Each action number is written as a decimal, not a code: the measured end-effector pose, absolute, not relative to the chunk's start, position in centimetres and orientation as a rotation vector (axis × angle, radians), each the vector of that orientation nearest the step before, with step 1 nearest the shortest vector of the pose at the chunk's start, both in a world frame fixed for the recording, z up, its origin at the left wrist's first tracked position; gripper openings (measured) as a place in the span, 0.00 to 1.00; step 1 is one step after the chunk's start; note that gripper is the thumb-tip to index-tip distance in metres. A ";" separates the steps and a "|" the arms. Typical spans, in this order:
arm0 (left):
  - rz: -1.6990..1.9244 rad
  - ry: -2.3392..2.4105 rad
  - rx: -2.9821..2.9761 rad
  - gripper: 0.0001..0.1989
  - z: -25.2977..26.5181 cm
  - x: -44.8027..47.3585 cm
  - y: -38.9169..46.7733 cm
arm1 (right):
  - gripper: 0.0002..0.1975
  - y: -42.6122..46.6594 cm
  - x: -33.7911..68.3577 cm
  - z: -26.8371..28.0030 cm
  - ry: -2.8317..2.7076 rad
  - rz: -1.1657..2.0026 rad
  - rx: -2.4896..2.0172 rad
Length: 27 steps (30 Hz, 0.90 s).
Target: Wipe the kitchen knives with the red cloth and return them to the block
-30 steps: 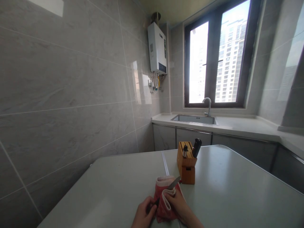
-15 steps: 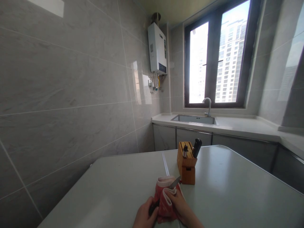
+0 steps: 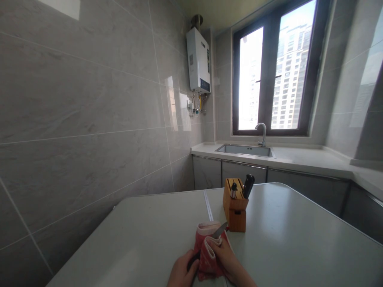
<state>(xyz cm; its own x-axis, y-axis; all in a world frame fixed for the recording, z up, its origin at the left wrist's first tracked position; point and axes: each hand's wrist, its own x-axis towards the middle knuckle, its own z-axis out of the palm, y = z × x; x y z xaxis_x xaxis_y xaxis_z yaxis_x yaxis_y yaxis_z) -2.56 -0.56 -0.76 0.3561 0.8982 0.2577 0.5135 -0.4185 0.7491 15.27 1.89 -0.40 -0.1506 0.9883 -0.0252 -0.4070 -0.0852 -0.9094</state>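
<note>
At the bottom centre my left hand (image 3: 182, 272) grips the dark handle of a knife (image 3: 220, 230) whose steel blade points up and right. My right hand (image 3: 225, 259) presses a red cloth with a white edge (image 3: 206, 255) folded around the blade; only the blade's tip shows above the cloth. Just behind the tip stands a wooden knife block (image 3: 235, 205) on the pale table (image 3: 143, 239), with a black-handled knife (image 3: 248, 185) and a smaller steel-capped tool in its slots.
A tiled wall runs along the left. Behind the table a counter holds a steel sink (image 3: 245, 150) with a curved tap (image 3: 262, 132) under a dark-framed window. A white water heater (image 3: 198, 60) hangs on the far wall.
My left hand has slid a little to the right along the handle, closer to the cloth. The knife, cloth and right hand stay almost where they were.
</note>
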 end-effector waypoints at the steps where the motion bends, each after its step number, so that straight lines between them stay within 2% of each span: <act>1: 0.893 1.227 2.066 0.14 -0.8 -2.6 -0.5 | 0.19 1.9 15.2 -0.4 -0.956 1.521 -0.844; 20: 0.968 1.307 2.001 0.14 -0.2 -2.5 -0.9 | 0.18 2.1 15.4 -0.9 -0.967 1.511 -0.859; 27: 0.978 1.337 1.985 0.15 -0.4 -2.6 -0.8 | 0.21 2.0 15.2 -0.9 -0.903 1.525 -0.865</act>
